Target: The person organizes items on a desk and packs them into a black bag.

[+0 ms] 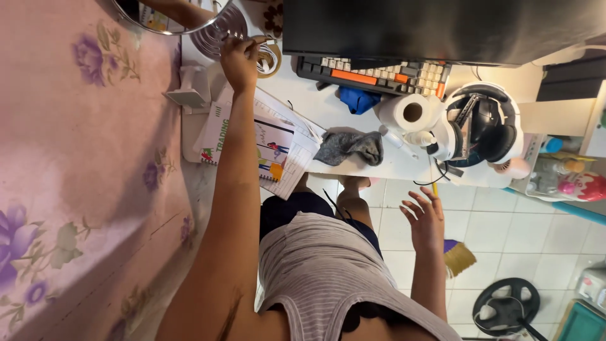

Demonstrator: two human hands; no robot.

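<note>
A small thin pale stick-like object [268, 41], too small to identify, lies at the far left corner of the white tabletop [328, 110], its long axis running along the far edge, pinched at its near end between the fingers [247, 43] of the left hand [238, 63], which are closed on it. It sits just over a tan roll of tape [271, 60] and beside a round silver ribbed metal dish [218, 35]. The left hand is by far the nearer; the right hand [424, 218] hangs well apart, off the tabletop's near edge over the white tiled floor [505, 227], fingers spread and holding nothing. Under the left forearm lies a colourful printed booklet [274, 148] on loose papers. Toward the middle rest a crumpled grey cloth [353, 146], a blue cloth [358, 100] and a black keyboard with cream and orange keys [379, 72]. At the right edge stand a white paper roll [410, 112] and a white round container [480, 126] holding black headphones.
</note>
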